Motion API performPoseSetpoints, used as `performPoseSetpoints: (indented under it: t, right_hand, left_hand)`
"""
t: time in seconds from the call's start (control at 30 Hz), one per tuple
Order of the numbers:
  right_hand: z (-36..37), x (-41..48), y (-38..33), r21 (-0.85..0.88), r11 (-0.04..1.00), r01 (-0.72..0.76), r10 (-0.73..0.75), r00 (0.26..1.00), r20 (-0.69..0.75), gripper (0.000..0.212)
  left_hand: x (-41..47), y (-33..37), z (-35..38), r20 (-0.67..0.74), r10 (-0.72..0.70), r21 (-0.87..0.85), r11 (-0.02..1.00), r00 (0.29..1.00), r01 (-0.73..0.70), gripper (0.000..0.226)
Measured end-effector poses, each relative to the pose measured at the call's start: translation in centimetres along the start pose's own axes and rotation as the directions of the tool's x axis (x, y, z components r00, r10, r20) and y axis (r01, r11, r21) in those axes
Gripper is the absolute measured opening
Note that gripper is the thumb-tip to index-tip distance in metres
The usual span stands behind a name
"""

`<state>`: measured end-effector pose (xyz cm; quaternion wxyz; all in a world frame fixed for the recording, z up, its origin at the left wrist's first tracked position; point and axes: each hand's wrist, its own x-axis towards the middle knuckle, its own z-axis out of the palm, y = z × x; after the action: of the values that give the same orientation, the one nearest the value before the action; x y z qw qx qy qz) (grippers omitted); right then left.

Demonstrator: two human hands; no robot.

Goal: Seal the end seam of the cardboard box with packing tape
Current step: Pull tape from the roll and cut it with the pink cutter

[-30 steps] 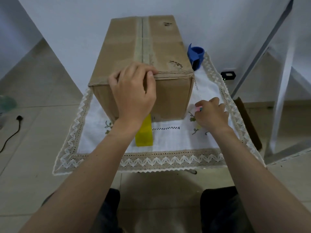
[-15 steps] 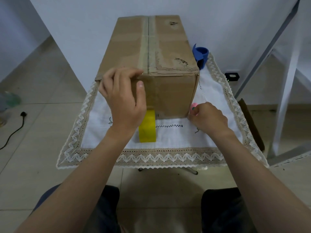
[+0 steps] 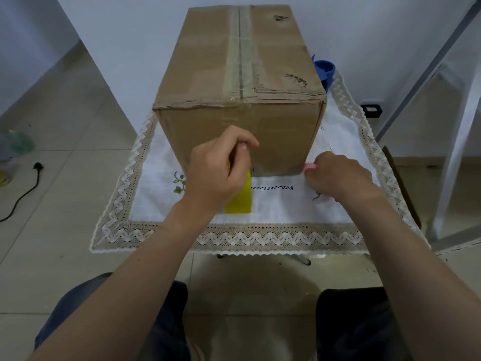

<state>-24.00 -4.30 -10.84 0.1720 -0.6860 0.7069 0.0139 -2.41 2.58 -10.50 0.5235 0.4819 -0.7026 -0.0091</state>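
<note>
Under my head camera, straight ahead: the cardboard box (image 3: 239, 89) stands on the lace-edged cloth (image 3: 234, 241), its near end face toward me.
Box: a strip of clear packing tape (image 3: 239, 61) runs along the top seam and folds over the near edge onto the end face, just above my left fingers.
Left hand (image 3: 218, 175): fingers curled and pressed to the lower middle of the end face, thumb tip up; whether I pinch the tape end or only rub it flat I cannot tell.
Below that hand: a yellow block (image 3: 240, 196) pokes out from under my palm, lying on the cloth against the box's foot; what it is I cannot tell.
Right hand (image 3: 338, 175): closed around a small pink object (image 3: 309, 167) at the box's lower right corner, resting on the cloth.
Beyond my right hand: a blue thing (image 3: 324, 71), mostly hidden behind the box's far right side.
Handling, as I judge it: the box looks stiff but creased along its top edge, probably light enough to slide on the cloth, so I brace it while I press.
Tape: thin, sticky, glossy, quick to wrinkle; I would take it by its free end and smooth it down from the edge.
Where to hold: flat palm on the end face beside the seam.
</note>
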Motion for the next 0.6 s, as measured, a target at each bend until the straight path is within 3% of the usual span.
performPoseSetpoints:
  t: [0.13, 0.23, 0.4, 0.5, 0.6]
  right_hand:
    - [-2.0, -2.0, -0.2, 0.063, 0.996, 0.064, -0.07, 0.992, 0.106, 0.041]
    - [-3.4, -3.4, -1.6, 0.218, 0.964, 0.153, -0.191, 0.967, 0.168, 0.036]
    - [-4.3, -4.7, -3.7, 0.515, 0.79, 0.333, -0.367, 0.93, -0.039, 0.014]
    - [-4.2, -4.7, -4.0, 0.62, 0.651, 0.439, -0.399, 0.892, -0.214, 0.006]
    - [-3.6, -4.6, -4.4, 0.728, 0.518, 0.449, -0.396, 0.88, -0.262, 0.002]
  left_hand:
    - [-0.2, 0.0, 0.4, 0.17, -0.006, 0.031, 1.0, 0.985, 0.001, 0.022]
    - [0.0, 0.2, 0.5, 0.165, -0.015, 0.046, 0.999, 0.986, 0.007, 0.018]
    - [0.3, 0.7, 0.3, 0.177, -0.058, 0.064, 0.997, 0.982, 0.048, 0.011]
    - [0.2, 0.5, 0.1, 0.138, -0.129, -0.017, 0.991, 0.982, 0.133, 0.012]
    - [0.0, 0.3, -0.1, 0.129, -0.144, -0.011, 0.989, 0.981, 0.146, 0.009]
